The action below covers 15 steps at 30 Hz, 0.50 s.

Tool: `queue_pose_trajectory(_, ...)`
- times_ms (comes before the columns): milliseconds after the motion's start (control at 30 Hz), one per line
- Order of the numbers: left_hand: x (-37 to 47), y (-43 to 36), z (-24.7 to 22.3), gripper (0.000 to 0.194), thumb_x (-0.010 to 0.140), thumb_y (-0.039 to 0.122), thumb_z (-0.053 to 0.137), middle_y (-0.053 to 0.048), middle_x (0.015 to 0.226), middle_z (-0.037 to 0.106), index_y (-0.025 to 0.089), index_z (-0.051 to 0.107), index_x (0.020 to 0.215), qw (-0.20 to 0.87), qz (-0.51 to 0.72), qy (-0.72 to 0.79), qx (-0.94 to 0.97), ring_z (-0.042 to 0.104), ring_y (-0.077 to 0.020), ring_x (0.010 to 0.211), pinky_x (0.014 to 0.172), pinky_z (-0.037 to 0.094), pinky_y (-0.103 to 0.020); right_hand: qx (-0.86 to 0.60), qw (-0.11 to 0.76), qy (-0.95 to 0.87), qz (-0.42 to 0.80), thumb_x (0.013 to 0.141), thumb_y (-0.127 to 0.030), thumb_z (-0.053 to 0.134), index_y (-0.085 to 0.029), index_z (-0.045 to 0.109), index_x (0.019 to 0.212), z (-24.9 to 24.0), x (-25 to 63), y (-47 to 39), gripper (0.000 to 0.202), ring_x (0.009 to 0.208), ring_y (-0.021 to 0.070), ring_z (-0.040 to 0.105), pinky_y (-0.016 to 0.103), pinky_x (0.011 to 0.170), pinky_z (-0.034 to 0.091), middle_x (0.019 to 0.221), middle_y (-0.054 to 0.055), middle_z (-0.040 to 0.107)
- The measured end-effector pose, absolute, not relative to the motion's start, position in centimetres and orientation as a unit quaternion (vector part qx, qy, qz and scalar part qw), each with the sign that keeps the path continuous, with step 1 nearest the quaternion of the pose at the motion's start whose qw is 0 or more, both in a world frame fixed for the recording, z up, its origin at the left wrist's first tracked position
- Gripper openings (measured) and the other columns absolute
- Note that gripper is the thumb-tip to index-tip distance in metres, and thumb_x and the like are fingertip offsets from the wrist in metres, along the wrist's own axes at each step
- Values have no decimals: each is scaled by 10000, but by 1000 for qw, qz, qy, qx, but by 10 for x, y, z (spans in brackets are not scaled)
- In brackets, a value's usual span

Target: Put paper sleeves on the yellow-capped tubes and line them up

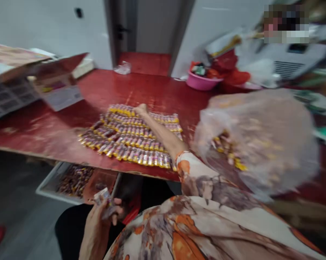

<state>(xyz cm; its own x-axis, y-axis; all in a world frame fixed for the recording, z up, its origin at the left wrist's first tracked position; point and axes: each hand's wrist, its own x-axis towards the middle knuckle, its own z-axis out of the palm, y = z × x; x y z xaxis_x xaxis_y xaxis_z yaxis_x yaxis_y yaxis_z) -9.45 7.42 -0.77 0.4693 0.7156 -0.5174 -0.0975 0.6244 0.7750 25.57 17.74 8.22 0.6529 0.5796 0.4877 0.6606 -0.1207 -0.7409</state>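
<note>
Near my lap, my left hand (99, 213) is closed round a small clear printed plastic packet (104, 198), whose top sticks up past the fingers. Rows of small wrapped candies (141, 144) with yellow ends lie side by side on the red table (163, 86). My right arm reaches across these rows, and my right hand (141, 109) is at the far row, touching or just above it. The fingers of that hand are hidden and blurred. To the right of the rows lies a large clear plastic bag (277, 144), its mouth towards them, with many more such candies inside.
Below the table's front edge stands a white bin (50, 184) of loose wrapped pieces. Open cardboard boxes (57, 79) are at the left. A pink basin (202, 81) with bags and other items stands at the back right. Behind the table is a door (154, 27).
</note>
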Motion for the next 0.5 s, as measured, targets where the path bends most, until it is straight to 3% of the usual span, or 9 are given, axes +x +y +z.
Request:
queue_pose_trajectory(100,-80,78,-12,358,552,290,852,-49,735,716,142,663,818,787,231,465,334,662,-176,610,452,491,-199,-794,441,-418,18,973,-312,509,-138,643,870,74,259,138,242,740,109,635,261,688,547,789,-26,633)
queue_pose_trajectory(200,-63,72,-13,395,511,242,875,-54,773,728,143,671,834,796,176,471,338,692,-200,666,529,558,-234,-784,404,-469,50,810,-251,703,-278,680,788,57,247,59,42,737,85,636,235,711,547,776,-115,664)
queue_pose_trajectory(233,-58,69,-12,413,506,239,878,-62,796,733,142,671,850,799,159,469,341,698,-211,682,537,566,-245,-782,389,-485,52,774,-266,734,-293,685,755,50,245,26,59,715,101,634,241,696,546,766,-108,672)
queue_pose_trajectory(300,-47,62,-10,435,517,235,878,-70,833,738,147,667,888,802,139,465,347,700,-208,684,531,564,-243,-841,314,-436,-65,821,-326,662,-289,688,735,37,254,-41,97,700,131,630,263,695,531,758,-60,683)
queue_pose_trajectory(367,-37,54,-7,441,519,234,883,-61,814,737,148,663,892,805,123,461,352,685,-179,626,508,549,-223,-886,282,-350,-117,890,-270,507,-208,689,799,27,279,-96,213,796,199,634,351,787,506,840,53,690)
queue_pose_trajectory(500,-18,37,-3,458,453,215,910,-25,760,731,156,667,837,818,99,437,362,672,-157,584,498,535,-199,-944,214,-218,-123,842,-154,476,-88,664,849,11,345,-153,199,1038,368,568,523,910,404,994,222,638)
